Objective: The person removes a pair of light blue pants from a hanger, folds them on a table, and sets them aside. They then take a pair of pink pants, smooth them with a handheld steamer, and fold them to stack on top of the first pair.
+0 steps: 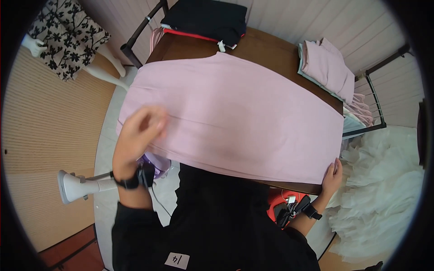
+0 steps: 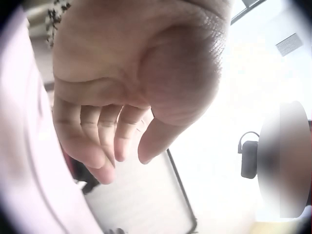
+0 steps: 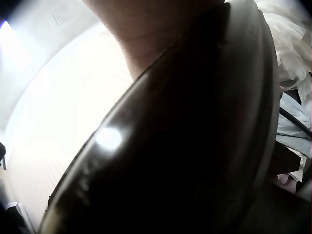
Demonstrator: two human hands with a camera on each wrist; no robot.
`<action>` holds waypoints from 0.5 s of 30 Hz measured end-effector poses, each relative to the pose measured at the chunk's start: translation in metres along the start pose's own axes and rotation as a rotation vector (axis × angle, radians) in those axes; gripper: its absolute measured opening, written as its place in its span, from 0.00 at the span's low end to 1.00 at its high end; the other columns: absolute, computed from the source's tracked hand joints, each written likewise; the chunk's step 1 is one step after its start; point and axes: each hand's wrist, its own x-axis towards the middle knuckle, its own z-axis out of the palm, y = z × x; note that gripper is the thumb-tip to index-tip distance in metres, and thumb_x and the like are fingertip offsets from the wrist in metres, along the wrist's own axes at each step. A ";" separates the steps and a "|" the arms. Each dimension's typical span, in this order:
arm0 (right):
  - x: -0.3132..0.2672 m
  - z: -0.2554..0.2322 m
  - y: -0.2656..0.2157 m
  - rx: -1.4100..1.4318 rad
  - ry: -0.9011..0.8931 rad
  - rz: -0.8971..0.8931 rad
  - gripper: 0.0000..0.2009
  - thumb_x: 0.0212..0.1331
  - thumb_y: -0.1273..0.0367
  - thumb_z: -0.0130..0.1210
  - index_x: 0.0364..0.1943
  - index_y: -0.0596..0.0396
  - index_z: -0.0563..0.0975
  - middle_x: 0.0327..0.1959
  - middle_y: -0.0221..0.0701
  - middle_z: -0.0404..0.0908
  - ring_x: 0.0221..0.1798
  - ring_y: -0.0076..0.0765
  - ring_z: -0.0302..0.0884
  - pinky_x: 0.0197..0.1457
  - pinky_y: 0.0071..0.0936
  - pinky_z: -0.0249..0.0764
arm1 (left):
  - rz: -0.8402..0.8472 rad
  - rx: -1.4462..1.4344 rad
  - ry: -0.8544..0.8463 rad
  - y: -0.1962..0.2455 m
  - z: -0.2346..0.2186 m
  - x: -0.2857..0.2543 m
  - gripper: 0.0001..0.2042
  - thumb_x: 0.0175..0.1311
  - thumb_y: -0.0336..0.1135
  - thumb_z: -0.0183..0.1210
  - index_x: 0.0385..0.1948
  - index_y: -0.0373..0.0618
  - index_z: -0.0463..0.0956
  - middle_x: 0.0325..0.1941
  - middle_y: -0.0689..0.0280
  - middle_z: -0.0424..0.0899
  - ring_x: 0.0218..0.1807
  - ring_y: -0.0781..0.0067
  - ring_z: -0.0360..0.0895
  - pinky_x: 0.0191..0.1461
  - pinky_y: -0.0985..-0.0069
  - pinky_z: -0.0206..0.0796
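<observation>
A pale pink garment (image 1: 244, 117) lies spread across the brown table (image 1: 275, 49) in the head view, with a few creases on its left half. My left hand (image 1: 141, 128), blurred in the head view, is over the garment's left part. Its fingers (image 2: 100, 131) are loosely bent in the left wrist view, with nothing between them and the thumb. My right hand (image 1: 333, 178) is at the garment's near right corner, fingertips right at its edge. A dark shape hides most of that hand in the right wrist view, and I cannot tell whether it pinches the cloth.
Folded black clothes (image 1: 205, 20) with a red layer lie at the back left, folded pink clothes (image 1: 330, 67) at the back right. Black rails (image 1: 143, 27) flank the table. White ruffled fabric (image 1: 368, 194) hangs at right. A white hose-like appliance (image 1: 77, 186) and mannequin (image 1: 70, 40) stand left.
</observation>
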 end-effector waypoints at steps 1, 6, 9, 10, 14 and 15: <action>-0.001 -0.001 -0.005 0.022 -0.009 0.032 0.16 0.66 0.69 0.52 0.56 0.61 0.75 0.56 0.47 0.78 0.58 0.44 0.77 0.62 0.34 0.70 | 0.018 0.029 -0.039 0.009 0.009 0.034 0.10 0.67 0.29 0.58 0.47 0.36 0.74 0.39 0.67 0.78 0.32 0.81 0.76 0.35 0.83 0.69; -0.001 -0.001 -0.008 0.045 0.049 0.009 0.16 0.65 0.70 0.53 0.54 0.62 0.76 0.53 0.47 0.80 0.58 0.44 0.77 0.63 0.34 0.70 | -0.071 0.137 0.069 -0.016 0.064 0.196 0.15 0.56 0.25 0.59 0.46 0.33 0.75 0.39 0.59 0.81 0.30 0.75 0.82 0.31 0.78 0.72; -0.003 -0.001 -0.011 -0.020 0.056 -0.022 0.15 0.63 0.71 0.53 0.53 0.62 0.77 0.51 0.46 0.81 0.57 0.45 0.78 0.62 0.34 0.71 | -0.047 0.454 0.048 -0.064 0.072 0.265 0.24 0.53 0.23 0.60 0.54 0.27 0.68 0.29 0.56 0.81 0.21 0.72 0.79 0.20 0.74 0.69; -0.002 -0.002 -0.014 -0.031 0.087 -0.003 0.15 0.63 0.71 0.53 0.53 0.62 0.77 0.51 0.46 0.81 0.57 0.45 0.78 0.62 0.34 0.71 | -0.116 0.476 0.064 -0.065 0.076 0.271 0.22 0.48 0.23 0.59 0.50 0.28 0.72 0.25 0.52 0.81 0.21 0.70 0.81 0.22 0.72 0.70; -0.002 -0.006 -0.025 -0.027 0.053 0.012 0.15 0.62 0.71 0.53 0.51 0.61 0.77 0.51 0.44 0.81 0.56 0.45 0.79 0.61 0.33 0.71 | -0.211 0.448 0.047 -0.068 0.082 0.272 0.08 0.50 0.21 0.56 0.33 0.36 0.74 0.17 0.59 0.78 0.18 0.70 0.80 0.21 0.74 0.71; -0.002 -0.008 -0.027 -0.053 0.029 0.012 0.14 0.62 0.71 0.53 0.51 0.61 0.77 0.51 0.44 0.81 0.56 0.45 0.79 0.60 0.33 0.71 | -0.215 0.451 0.029 -0.062 0.085 0.264 0.08 0.50 0.21 0.56 0.33 0.36 0.74 0.17 0.59 0.78 0.18 0.70 0.80 0.21 0.74 0.71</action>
